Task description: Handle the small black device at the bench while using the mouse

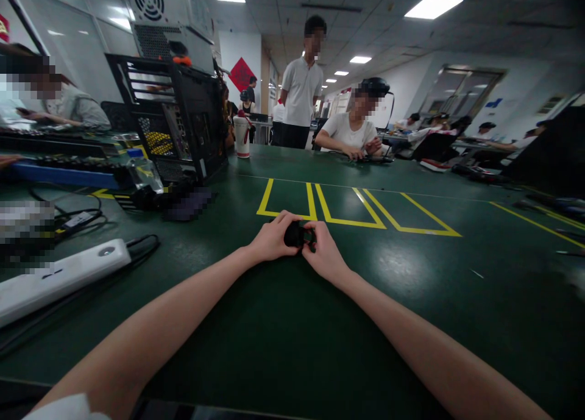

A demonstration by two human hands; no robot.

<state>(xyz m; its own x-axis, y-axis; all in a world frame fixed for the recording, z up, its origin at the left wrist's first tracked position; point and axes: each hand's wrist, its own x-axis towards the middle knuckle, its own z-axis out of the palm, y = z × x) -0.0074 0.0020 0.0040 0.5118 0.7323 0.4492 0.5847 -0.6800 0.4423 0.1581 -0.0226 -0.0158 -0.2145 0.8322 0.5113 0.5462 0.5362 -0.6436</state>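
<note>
Just this side of the yellow tape boxes, both hands meet over the dark green table [292, 322]. My left hand [273, 237] is closed around a small black rounded object [293, 234], thumb below and fingers over the top. From the other side, my right hand [322, 249] pinches a black ring-like part [312, 237] between thumb and fingers. The two black pieces touch or are joined; which of these I cannot tell. Their exact kind is too small and dark to make out.
Yellow tape boxes [350, 225] mark the table ahead. At left stand an open computer case [183, 115] with a power supply [169, 11] on top, a white power strip [64, 280] and cables. A paper cup [242, 138] stands behind. Across the table sits a person [350, 127]; another stands.
</note>
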